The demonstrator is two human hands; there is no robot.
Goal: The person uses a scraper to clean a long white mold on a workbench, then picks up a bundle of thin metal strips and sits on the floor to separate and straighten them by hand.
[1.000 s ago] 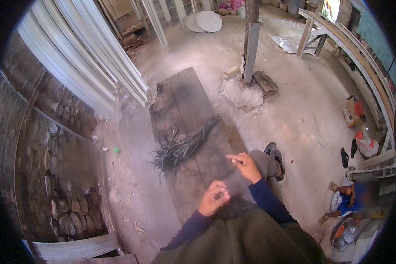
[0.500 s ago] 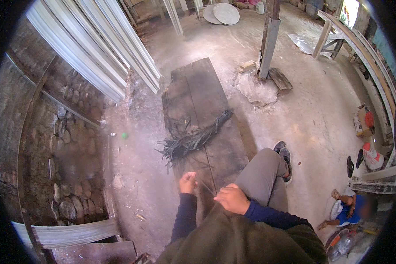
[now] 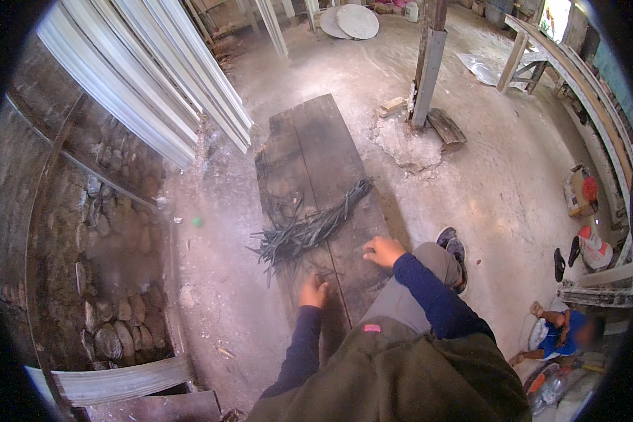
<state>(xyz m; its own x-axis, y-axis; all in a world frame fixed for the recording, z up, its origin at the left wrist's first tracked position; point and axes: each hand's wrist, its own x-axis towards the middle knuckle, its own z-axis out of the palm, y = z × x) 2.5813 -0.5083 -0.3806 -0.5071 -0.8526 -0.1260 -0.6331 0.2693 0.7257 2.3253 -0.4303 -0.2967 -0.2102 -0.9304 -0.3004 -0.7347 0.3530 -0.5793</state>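
Observation:
A bundle of dark, flat, leaf-like strips lies slantwise across a dark wooden plank bench. Its frayed, spread end points left and its narrower end right. My left hand is low over the near part of the bench, fingers curled and thumb up. To its right, my right hand hovers over the bench's right edge near my knee, fingers bent in a pinch. Both hands are closest to the bundle's near side and apart from each other. Whatever thin thing may be in the fingers is too small to make out.
Pale long panels lean at the left above a stone-filled pit. A post stands in a rough concrete base ahead. A person in blue is at the lower right. A wooden frame runs along the right.
Both hands moved forward toward the bundle, the right one also rightward and away from my lap. The thin strand stretched between them earlier no longer shows.

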